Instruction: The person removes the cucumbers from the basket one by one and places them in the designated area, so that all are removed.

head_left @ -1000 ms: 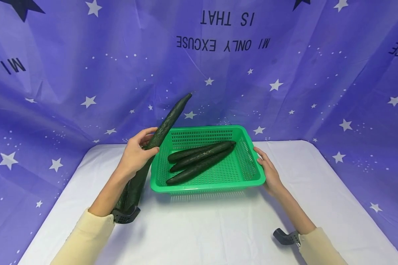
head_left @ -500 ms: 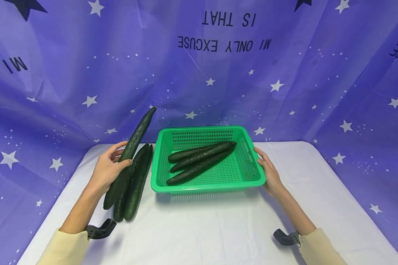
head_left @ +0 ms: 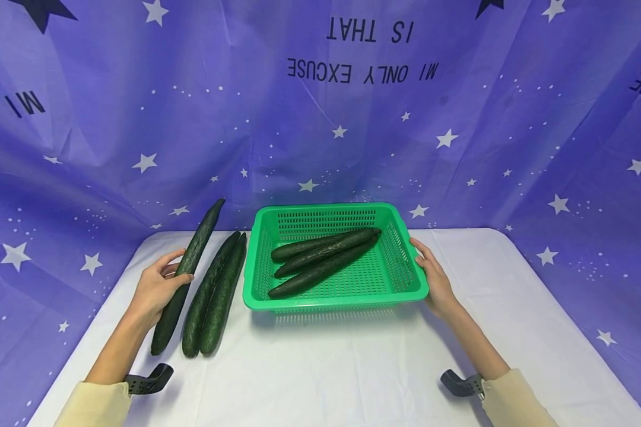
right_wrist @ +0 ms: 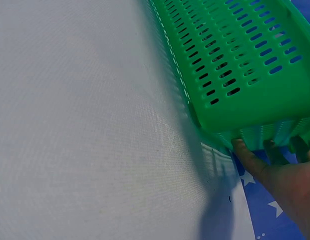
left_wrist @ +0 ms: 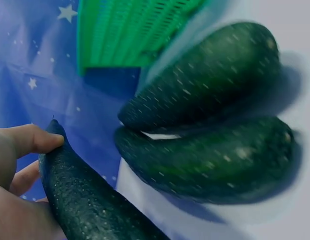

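A dark green cucumber (head_left: 194, 252) slants across the left part of the head view, its narrow end up and to the right; whether its lower end touches the table cannot be told. The left hand (head_left: 156, 289) grasps it around the middle, thumb on the near side, fingertips beyond. Just to its right, a second cucumber (head_left: 205, 299) and a third cucumber (head_left: 223, 296) lie close together. At the centre of the frame stands a green slotted basket (head_left: 331, 302), with three more cucumbers (head_left: 323, 254) lying diagonally inside it. The right hand (head_left: 435, 281), right of centre, rests extended fingertips against the basket's outer right side, beneath the rim. A white cloth (head_left: 342, 367) covers the table below, and a purple backdrop (head_left: 352, 160) with white stars fills the upper frame.
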`<act>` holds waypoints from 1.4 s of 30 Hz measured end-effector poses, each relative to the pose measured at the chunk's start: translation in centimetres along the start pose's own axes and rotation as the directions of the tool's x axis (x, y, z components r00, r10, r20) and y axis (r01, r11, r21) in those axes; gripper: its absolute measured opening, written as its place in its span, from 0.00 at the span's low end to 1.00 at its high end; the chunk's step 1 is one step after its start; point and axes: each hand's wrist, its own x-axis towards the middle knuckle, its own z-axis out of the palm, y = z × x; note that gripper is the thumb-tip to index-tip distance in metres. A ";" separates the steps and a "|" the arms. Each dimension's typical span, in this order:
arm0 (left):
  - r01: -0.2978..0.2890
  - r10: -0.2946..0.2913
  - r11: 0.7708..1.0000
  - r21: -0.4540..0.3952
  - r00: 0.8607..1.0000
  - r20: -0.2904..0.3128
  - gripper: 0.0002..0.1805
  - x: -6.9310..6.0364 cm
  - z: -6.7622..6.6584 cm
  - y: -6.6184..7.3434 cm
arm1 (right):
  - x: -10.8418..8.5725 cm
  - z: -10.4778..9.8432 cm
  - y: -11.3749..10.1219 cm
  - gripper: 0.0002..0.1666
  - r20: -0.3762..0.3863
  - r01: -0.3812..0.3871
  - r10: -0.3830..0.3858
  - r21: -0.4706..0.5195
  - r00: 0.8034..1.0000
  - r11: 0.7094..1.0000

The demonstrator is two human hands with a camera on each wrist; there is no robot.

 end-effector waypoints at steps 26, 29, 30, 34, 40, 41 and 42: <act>0.154 -0.154 0.988 0.025 0.988 0.017 0.38 1.6 0.8 -3.6 | 0.0 -0.2 0.2 0.30 0.011 0.007 -0.007 0.004 1.000 1.000; 0.162 -0.163 0.986 0.045 0.986 0.018 0.38 1.7 0.7 -3.7 | 0.0 -0.2 0.2 0.30 0.013 0.008 -0.008 0.009 1.000 1.000; 0.165 -0.166 0.985 0.050 0.986 0.019 0.39 1.7 0.7 -3.8 | 0.0 -0.2 0.2 0.30 0.014 0.008 -0.008 0.011 1.000 1.000; 0.180 -0.180 0.983 0.043 0.983 0.017 0.39 1.8 0.7 -4.0 | 0.0 -0.2 0.1 0.30 0.016 0.006 -0.006 0.017 1.000 1.000; 0.186 -0.188 0.981 0.057 0.982 0.028 0.38 1.9 0.5 -4.3 | 0.1 0.0 0.1 0.30 0.013 -0.002 0.002 0.017 1.000 1.000; 0.187 -0.189 0.980 0.067 0.982 0.030 0.38 1.9 0.5 -4.3 | 0.0 0.0 0.1 0.30 0.009 -0.004 0.004 0.016 1.000 1.000; 0.187 -0.190 0.979 0.077 0.981 0.032 0.38 2.0 0.6 -4.2 | 0.0 -0.1 0.1 0.30 0.007 -0.004 0.004 0.014 1.000 1.000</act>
